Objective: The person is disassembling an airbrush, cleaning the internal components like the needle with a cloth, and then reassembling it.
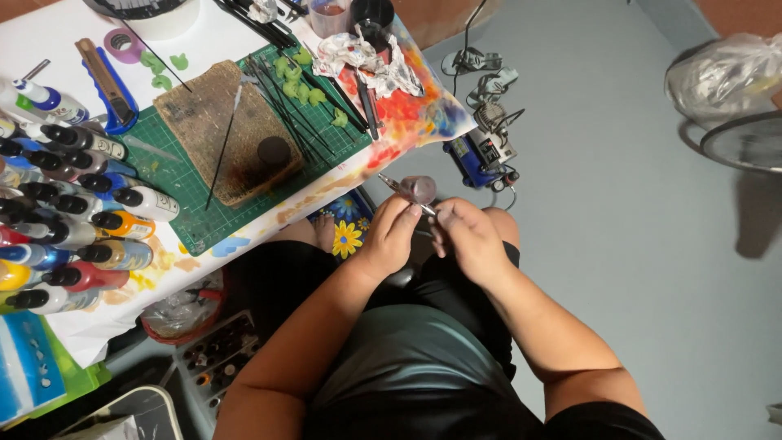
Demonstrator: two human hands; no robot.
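Over my lap, my left hand [389, 236] and my right hand [468, 236] both hold a small metal airbrush [411, 191]. Its thin nozzle points up and left, and a small cup sits on top of it. The fingers of both hands close around its body, which is partly hidden. I sit beside a low table [57, 33] with a paint-stained white cover.
A green cutting mat [175, 183] carries a brown cork block [220, 130], thin black sticks and small green pieces. Several paint bottles [73, 212] line the table's left side. A blue utility knife [110, 85], crumpled foil [358, 57], a small blue compressor [481, 155] and a fan [745, 138] are around.
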